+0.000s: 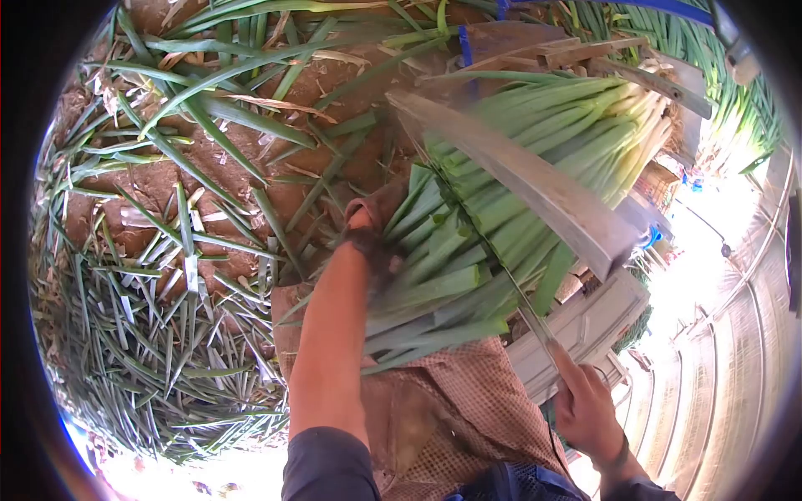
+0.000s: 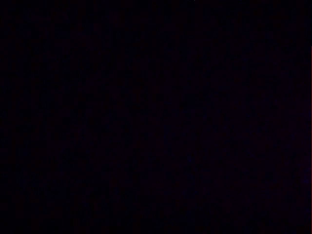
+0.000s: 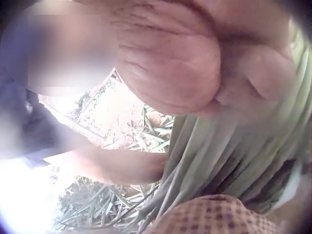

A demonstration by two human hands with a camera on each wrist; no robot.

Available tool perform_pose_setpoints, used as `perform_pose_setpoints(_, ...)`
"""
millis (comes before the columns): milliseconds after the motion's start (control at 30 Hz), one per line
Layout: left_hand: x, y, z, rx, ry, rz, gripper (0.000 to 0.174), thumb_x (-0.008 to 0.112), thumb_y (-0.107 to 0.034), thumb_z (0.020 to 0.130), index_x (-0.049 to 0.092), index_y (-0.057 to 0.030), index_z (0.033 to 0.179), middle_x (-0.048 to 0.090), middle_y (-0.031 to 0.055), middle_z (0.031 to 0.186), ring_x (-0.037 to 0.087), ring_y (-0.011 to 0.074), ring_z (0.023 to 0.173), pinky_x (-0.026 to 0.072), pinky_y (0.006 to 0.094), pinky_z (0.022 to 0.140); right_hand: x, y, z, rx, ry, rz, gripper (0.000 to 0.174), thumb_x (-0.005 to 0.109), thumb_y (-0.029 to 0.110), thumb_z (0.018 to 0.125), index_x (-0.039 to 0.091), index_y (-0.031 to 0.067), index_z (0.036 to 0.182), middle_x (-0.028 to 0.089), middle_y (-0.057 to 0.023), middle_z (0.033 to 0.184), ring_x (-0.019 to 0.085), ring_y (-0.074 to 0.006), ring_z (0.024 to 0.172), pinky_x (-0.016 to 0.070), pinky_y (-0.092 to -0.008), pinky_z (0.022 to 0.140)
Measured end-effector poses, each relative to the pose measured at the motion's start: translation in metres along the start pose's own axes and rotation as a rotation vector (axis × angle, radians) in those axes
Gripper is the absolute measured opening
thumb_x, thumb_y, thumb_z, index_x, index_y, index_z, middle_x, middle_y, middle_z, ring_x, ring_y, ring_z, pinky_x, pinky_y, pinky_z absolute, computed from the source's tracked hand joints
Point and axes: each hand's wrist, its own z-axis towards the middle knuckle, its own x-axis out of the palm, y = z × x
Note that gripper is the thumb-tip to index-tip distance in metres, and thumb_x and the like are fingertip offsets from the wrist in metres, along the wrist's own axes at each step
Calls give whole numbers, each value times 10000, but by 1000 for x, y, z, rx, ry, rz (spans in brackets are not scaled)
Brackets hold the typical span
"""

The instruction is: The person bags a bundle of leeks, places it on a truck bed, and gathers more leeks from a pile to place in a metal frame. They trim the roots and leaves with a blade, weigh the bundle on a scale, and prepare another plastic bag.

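A large bundle of green onions [image 1: 501, 192] lies across the middle of the head view, pale root ends at the upper right. My right hand [image 1: 589, 409] grips the handle of a long thin blade [image 1: 493, 250], which runs diagonally across the leaves. At the leafy end, my left hand [image 1: 380, 242] is blurred and partly hidden against the leaves, so its fingers cannot be made out. In the right wrist view my right hand [image 3: 170, 58] fills the top, with the green leaves [image 3: 209, 151] below it. The left wrist view is black.
A metal bar [image 1: 518, 175] crosses above the bundle. Cut leaves [image 1: 167, 334] cover the brown ground at the left. A grey crate [image 1: 576, 326] stands below the bundle, beside the checked cloth [image 1: 468, 392] over my lap. More onions [image 1: 735, 108] lie at the upper right.
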Motion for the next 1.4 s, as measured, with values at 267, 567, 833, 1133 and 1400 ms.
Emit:
perform_pose_setpoints(267, 16, 5, -46, -91, 54, 66, 391, 540, -192, 992, 613, -59, 1352, 650, 161, 1333, 651, 308, 1146, 480, 377, 1010, 54, 3, 94, -32, -37, -1, 813, 563, -44, 817, 380, 145, 1586, 559, -178, 835, 626, -381, 785, 503, -482, 735)
perform_pose_setpoints(567, 42, 27, -48, -146, 28, 123, 386, 546, -198, 988, 616, -63, 1343, 652, 154, 1320, 652, 301, 1127, 488, 384, 985, -7, -19, -17, 82, 207, -84, 835, 591, 29, 842, 315, 199, 1611, 581, -175, 856, 619, -400, 709, 524, -518, 685)
perform_pose_setpoints(833, 62, 34, -39, -142, 30, 150, 382, 552, -204, 985, 619, -66, 1336, 654, 147, 1308, 653, 294, 1110, 496, 389, 964, 59, -15, 104, -18, 116, -58, 794, 598, 62, 843, 341, 172, 1586, 615, -222, 894, 654, -454, 777, 514, -536, 691)
perform_pose_setpoints(1133, 63, 29, -46, -165, 50, 179, 378, 558, -211, 982, 622, -70, 1327, 656, 139, 1295, 655, 287, 1091, 504, 396, 939, -15, -10, -6, 93, 267, -114, 760, 593, 44, 831, 422, 171, 1560, 587, -175, 785, 621, -387, 636, 497, -496, 608)
perform_pose_setpoints(1400, 67, 28, -54, -179, 59, 197, 374, 564, -216, 979, 624, -73, 1320, 658, 132, 1284, 656, 280, 1074, 511, 401, 917, 35, -9, 72, 17, 221, -151, 691, 562, 39, 859, 369, 71, 1522, 645, -260, 873, 695, -429, 828, 531, -534, 688)
